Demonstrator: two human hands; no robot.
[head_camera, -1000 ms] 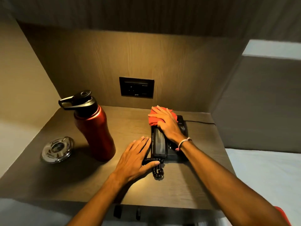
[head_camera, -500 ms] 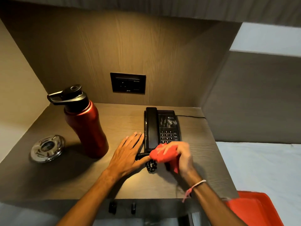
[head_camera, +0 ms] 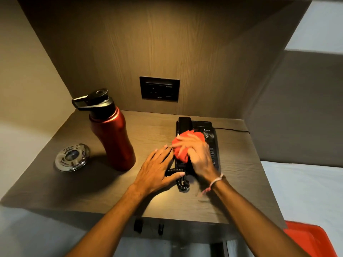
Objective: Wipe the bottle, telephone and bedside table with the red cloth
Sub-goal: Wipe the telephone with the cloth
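Red cloth (head_camera: 182, 148), bunched under the right hand (head_camera: 197, 154) and pressed onto the black telephone (head_camera: 207, 130) at the counter's (head_camera: 92, 191) right side. Left hand (head_camera: 157, 168), fingers spread flat on the counter, thumb against the coiled cord (head_camera: 181, 179). Red bottle (head_camera: 113, 138) upright at left, apart from the telephone; glass ashtray (head_camera: 72, 157) further left.

The bedside table (head_camera: 89, 191) carries bottle (head_camera: 113, 140), telephone (head_camera: 207, 130), ashtray (head_camera: 72, 157).
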